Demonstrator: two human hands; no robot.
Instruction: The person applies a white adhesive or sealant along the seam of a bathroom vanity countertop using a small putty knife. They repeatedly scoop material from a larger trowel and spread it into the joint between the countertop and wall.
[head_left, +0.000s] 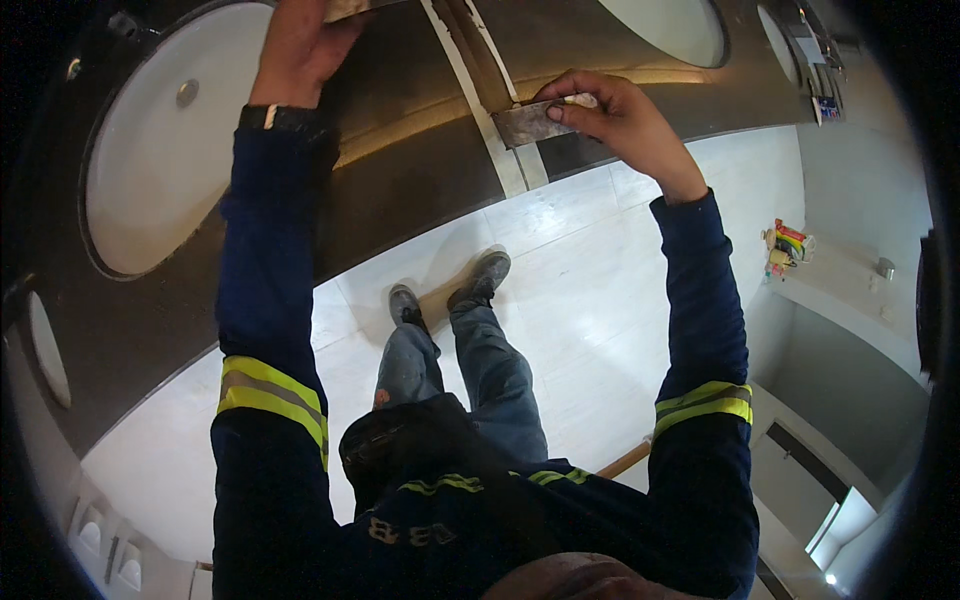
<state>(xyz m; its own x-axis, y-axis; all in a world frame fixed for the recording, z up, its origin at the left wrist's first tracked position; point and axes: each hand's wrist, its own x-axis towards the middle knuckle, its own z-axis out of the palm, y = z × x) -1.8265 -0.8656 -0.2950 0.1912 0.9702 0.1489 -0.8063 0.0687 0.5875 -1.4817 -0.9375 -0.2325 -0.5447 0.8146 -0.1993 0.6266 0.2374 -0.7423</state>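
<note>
Nearest, dark sleeves with reflective bands frame the shoes (pixel 450 290) on a white tiled floor. A dark countertop (pixel 400 180) holds an oval basin (pixel 160 160). The right hand (pixel 615 115) pinches a putty knife (pixel 525 122), its blade lying roughly leftward across the pale seam (pixel 495 130). The left hand (pixel 300 45) seems pressed flat.

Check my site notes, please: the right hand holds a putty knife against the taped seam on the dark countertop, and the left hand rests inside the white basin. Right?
Not quite. In the head view the left hand rests on the dark countertop beside the white basin, not inside it. The right hand does hold the putty knife against the taped seam.
</note>
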